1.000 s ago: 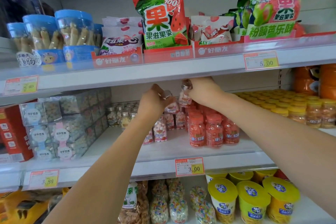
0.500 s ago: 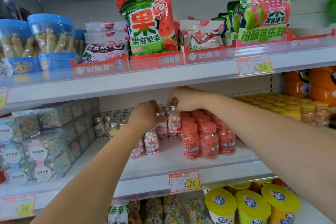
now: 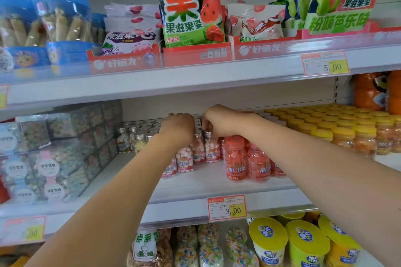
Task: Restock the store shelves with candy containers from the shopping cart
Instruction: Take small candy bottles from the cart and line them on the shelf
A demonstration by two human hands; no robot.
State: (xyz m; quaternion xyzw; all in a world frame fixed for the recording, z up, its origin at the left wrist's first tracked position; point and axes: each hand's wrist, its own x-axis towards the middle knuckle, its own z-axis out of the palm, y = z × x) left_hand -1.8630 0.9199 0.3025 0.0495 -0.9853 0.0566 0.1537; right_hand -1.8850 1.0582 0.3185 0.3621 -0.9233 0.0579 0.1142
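Head view: both arms reach in over the middle shelf (image 3: 217,182). The right hand (image 3: 221,121) has its fingers (image 3: 213,131) curled down, pinching the silver cap of a pink candy bottle (image 3: 211,149) that stands on the shelf just beside the red-capped jars (image 3: 235,158). The left hand (image 3: 178,128) sits close alongside, but its fingers are hidden behind the knuckles, so I can't tell its grip.

Two hands showing, left hand (image 3: 179,128) and right hand (image 3: 223,122), plus three front yellow-lidded cups (image 3: 269,236) and four price tags (image 3: 325,64).
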